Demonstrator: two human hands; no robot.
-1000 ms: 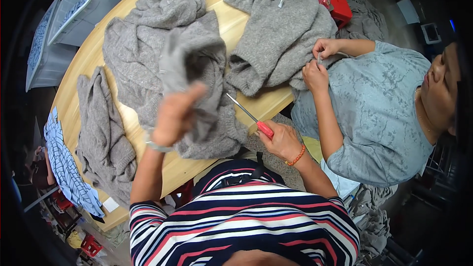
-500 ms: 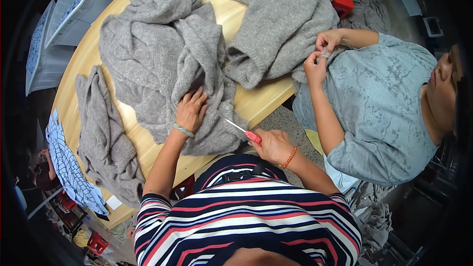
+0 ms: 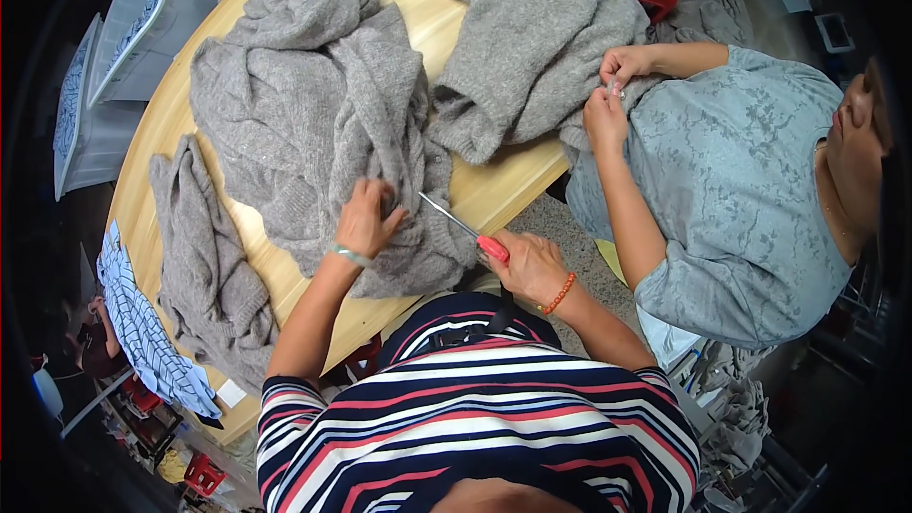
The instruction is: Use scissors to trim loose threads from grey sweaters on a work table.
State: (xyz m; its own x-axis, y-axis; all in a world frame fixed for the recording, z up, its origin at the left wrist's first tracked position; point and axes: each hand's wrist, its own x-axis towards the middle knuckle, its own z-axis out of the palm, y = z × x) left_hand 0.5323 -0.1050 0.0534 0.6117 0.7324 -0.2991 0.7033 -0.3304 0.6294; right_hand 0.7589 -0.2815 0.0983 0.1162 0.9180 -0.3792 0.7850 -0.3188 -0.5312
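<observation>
A large grey knitted cardigan [image 3: 275, 123] lies bunched on the wooden table in front of me. My left hand [image 3: 366, 218] is over its near part, fingers bent and thumb held apart, slightly blurred; I see nothing between them. In my right hand [image 3: 532, 271], at the table's near edge, is a red-handled tool [image 3: 492, 248] with a slim metal shaft. Its shaft points up and left over the cardigan's edge, where small buttons [image 3: 438, 159] show. Whether the tip touches the knit I cannot tell.
Another grey knit [image 3: 537, 47] lies at the right, beside a co-worker whose hands [image 3: 613, 95] pinch something small. A narrower grey garment [image 3: 209, 256] and blue patterned cloth [image 3: 147, 323] lie along the table's left. Clear plastic bins [image 3: 157, 28] stand beyond the table's left edge.
My left hand has lifted slightly and its fingers have bent, where before they lay spread on the cardigan. The red-handled tool's tip has moved up and left.
</observation>
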